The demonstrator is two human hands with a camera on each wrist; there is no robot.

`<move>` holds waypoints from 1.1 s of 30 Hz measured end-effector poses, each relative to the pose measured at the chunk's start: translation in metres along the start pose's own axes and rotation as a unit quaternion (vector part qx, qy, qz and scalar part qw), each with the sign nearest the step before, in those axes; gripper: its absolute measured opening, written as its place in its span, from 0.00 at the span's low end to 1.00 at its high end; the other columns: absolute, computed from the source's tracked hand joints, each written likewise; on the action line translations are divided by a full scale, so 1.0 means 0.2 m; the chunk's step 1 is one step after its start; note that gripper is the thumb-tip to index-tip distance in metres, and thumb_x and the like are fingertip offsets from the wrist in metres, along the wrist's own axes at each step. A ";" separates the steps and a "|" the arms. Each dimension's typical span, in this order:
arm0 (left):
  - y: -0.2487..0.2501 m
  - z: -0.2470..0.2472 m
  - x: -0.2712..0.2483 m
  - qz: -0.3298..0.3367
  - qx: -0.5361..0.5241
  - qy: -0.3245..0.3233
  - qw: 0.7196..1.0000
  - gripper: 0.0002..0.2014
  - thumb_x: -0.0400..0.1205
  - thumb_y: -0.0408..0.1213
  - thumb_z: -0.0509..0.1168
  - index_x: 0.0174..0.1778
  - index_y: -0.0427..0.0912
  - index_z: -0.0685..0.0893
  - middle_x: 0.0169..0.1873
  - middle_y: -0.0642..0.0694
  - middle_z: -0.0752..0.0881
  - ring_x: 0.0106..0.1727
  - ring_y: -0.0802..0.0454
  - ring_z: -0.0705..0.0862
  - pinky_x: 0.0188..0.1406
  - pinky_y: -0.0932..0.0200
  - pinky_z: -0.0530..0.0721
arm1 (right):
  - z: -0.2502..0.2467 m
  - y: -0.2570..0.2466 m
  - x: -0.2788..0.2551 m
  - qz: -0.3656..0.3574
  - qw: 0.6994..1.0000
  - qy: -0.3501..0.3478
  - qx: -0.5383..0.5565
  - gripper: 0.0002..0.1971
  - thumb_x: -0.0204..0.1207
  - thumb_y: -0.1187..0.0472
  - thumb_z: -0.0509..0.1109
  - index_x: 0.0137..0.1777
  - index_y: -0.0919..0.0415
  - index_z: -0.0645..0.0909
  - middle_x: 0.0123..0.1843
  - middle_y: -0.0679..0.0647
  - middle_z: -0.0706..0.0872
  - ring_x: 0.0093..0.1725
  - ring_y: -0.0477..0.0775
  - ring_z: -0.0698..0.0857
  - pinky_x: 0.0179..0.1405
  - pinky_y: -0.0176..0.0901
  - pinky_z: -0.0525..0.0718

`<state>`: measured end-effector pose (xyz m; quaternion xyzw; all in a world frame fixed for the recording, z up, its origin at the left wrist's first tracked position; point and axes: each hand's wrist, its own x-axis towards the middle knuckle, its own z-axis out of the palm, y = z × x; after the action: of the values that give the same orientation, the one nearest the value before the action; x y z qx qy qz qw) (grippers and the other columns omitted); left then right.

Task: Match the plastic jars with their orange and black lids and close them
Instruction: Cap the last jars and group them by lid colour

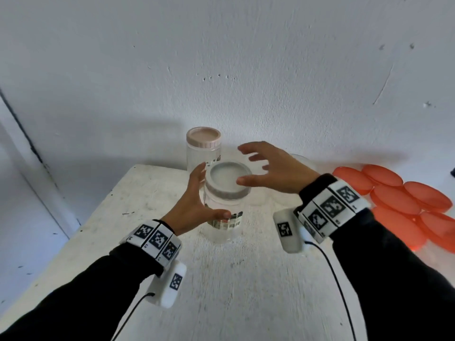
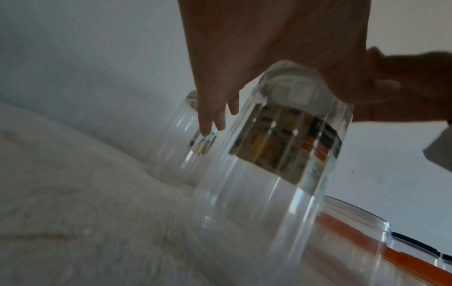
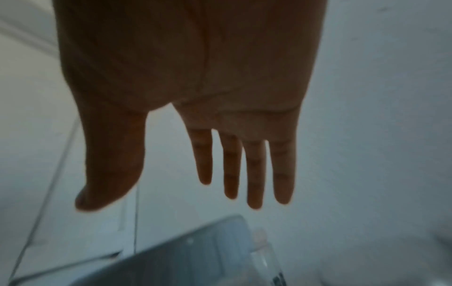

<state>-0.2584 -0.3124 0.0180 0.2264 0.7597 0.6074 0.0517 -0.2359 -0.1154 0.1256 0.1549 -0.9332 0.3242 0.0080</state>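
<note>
The white table (image 1: 172,279) stood against a wall. A pile of orange lids (image 1: 398,200) lay at its right. The clear jar (image 1: 222,225) with a dark lid (image 1: 229,180) stood at mid-table, the left hand (image 1: 197,205) gripping its side. The right hand (image 1: 275,168) hovered above, fingers spread, holding nothing.

A scuffed white bench (image 1: 152,193) stretches beneath both hands, set against a pitted white wall (image 1: 246,70) beyond them; black cables (image 1: 339,279) trail toward the viewer from white tagged wrist units (image 1: 286,227).
</note>
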 end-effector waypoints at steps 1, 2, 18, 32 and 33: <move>0.00 0.03 0.00 0.010 -0.018 0.007 1.000 0.63 0.47 0.57 0.80 0.77 0.56 0.52 0.68 0.65 0.65 0.70 0.64 0.68 0.66 0.64 0.71 | 0.00 -0.04 0.03 -0.013 0.998 -0.033 -0.056 0.39 0.66 0.46 0.77 0.76 0.50 0.65 0.74 0.47 0.70 0.70 0.47 0.72 0.67 0.41 0.71; 0.00 0.05 0.00 0.023 -0.032 0.017 0.999 0.58 0.48 0.55 0.80 0.73 0.58 0.57 0.67 0.63 0.67 0.69 0.66 0.70 0.65 0.63 0.73 | 0.01 -0.07 0.06 -0.024 0.992 -0.065 -0.110 0.40 0.66 0.44 0.77 0.77 0.49 0.64 0.75 0.46 0.69 0.71 0.47 0.70 0.70 0.44 0.69; -0.05 0.02 0.03 -0.021 -0.053 0.007 0.998 0.48 0.54 0.46 0.82 0.71 0.50 0.70 0.62 0.50 0.83 0.63 0.58 0.80 0.63 0.54 0.79 | 0.06 -0.18 0.17 -0.038 0.950 -0.216 -0.222 0.39 0.64 0.57 0.79 0.74 0.42 0.66 0.70 0.48 0.70 0.67 0.51 0.72 0.63 0.47 0.76; -0.04 0.01 0.03 -0.032 -0.057 -0.013 0.998 0.51 0.53 0.51 0.83 0.73 0.52 0.68 0.63 0.51 0.82 0.67 0.54 0.79 0.69 0.41 0.75 | 0.14 -0.19 0.14 0.006 0.926 -0.094 -0.365 0.43 0.64 0.23 0.60 0.73 0.51 0.67 0.61 0.55 0.78 0.53 0.55 0.79 0.46 0.45 0.73; -0.04 0.01 0.02 -0.031 -0.057 -0.017 0.998 0.50 0.54 0.50 0.83 0.73 0.52 0.68 0.64 0.50 0.82 0.67 0.54 0.79 0.69 0.42 0.75 | 0.12 -0.18 0.13 0.002 0.929 -0.113 -0.351 0.43 0.66 0.25 0.61 0.77 0.49 0.62 0.67 0.55 0.75 0.60 0.56 0.78 0.51 0.46 0.73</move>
<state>-0.2643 -0.3096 0.0105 0.2100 0.7294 0.6440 0.0960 -0.2486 -0.1653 0.1315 0.1764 -0.9823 -0.0440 -0.0444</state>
